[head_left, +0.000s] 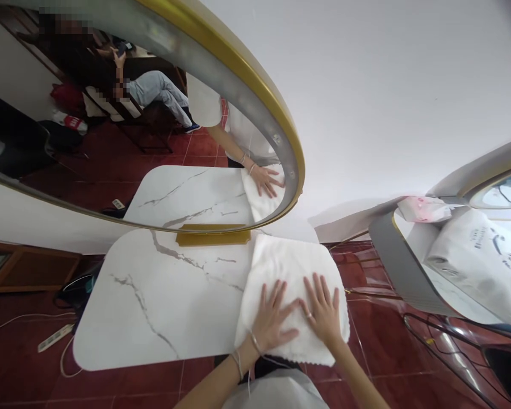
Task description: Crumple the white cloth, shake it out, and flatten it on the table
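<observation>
In the head view, the white cloth [296, 255] lies over the right end of the marble-patterned worktop [187, 318], its scalloped near edge reaching past the worktop's front. Both hands rest on it palm down. The left hand [270, 324], with thin bracelets [254, 343] at the wrist, has its fingers spread, the thumb pointing right. The right hand [325, 318], wearing a ring [309, 314], also has its fingers spread and flat on the fabric. The hands' inner digits come together at mid-cloth; whether they touch is hard to tell. Neither hand pinches the cloth.

Behind the worktop stands a gold-framed mirror [255, 62] above a gold base [213, 235]. It reflects one hand on the cloth and a seated person in pale trousers [155, 88]. At right, another table [404, 258] carries a tissue pack [423, 209] and, beside it, white printed fabric [472, 247]. On the red tiled floor [132, 389] at left lies a power strip [55, 338], near a wooden cabinet [34, 271].
</observation>
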Available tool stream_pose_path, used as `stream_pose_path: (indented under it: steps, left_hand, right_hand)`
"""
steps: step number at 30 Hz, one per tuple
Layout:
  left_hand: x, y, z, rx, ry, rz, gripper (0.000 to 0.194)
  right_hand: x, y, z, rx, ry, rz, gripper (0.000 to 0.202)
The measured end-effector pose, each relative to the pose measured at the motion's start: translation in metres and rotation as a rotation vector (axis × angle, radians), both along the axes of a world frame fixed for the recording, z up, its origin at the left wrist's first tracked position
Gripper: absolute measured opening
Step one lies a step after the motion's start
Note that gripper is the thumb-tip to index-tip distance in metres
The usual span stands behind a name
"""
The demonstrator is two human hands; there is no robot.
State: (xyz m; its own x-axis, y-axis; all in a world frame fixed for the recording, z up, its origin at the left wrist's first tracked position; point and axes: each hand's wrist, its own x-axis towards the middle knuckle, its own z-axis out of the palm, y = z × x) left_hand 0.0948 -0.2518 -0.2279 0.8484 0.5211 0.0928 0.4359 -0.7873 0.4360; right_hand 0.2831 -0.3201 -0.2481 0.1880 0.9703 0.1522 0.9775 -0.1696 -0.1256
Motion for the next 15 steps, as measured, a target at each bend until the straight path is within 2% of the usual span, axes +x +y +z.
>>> stream_pose_path:
  steps: [2, 3, 4, 6, 8, 9, 11, 13, 15]
  left_hand:
    - [-0.012, -0.018, -0.002, -0.022, 0.001, -0.032, 0.074]
    - [-0.015, -0.021, -0.003, -0.027, -0.012, 0.002, 0.072]
    - [-0.016, -0.02, -0.003, -0.03, -0.034, 0.088, 0.068]
    - [-0.011, -0.004, -0.003, -0.046, -0.104, 0.386, 0.059]
    - [0.0, 0.028, -0.001, -0.089, -0.183, 0.683, 0.051]
    - [0.006, 0.048, 0.0, -0.125, -0.219, 0.768, 0.046]
    - [0.018, 0.086, 0.003, -0.196, -0.269, 0.782, 0.032]
    - [0.023, 0.117, 0.008, -0.254, -0.3, 0.712, 0.014]
    - [0.021, 0.136, 0.014, -0.28, -0.329, 0.656, 0.016]
  right_hand:
    - [-0.023, -0.026, -0.001, 0.011, 0.012, -0.09, 0.061]
    - [-0.034, -0.034, -0.002, 0.019, 0.018, -0.13, 0.061]
    - [-0.043, -0.038, -0.003, 0.028, 0.025, -0.162, 0.061]
    - [-0.057, -0.037, -0.005, 0.05, 0.035, -0.203, 0.061]
    - [-0.062, -0.029, -0.007, 0.077, 0.036, -0.225, 0.061]
    - [-0.062, -0.024, -0.008, 0.093, 0.034, -0.239, 0.061]
    - [-0.058, -0.012, -0.009, 0.113, 0.038, -0.29, 0.062]
    - [-0.051, 0.001, -0.01, 0.114, 0.054, -0.388, 0.064]
    - [-0.047, 0.016, -0.009, 0.102, 0.066, -0.486, 0.066]
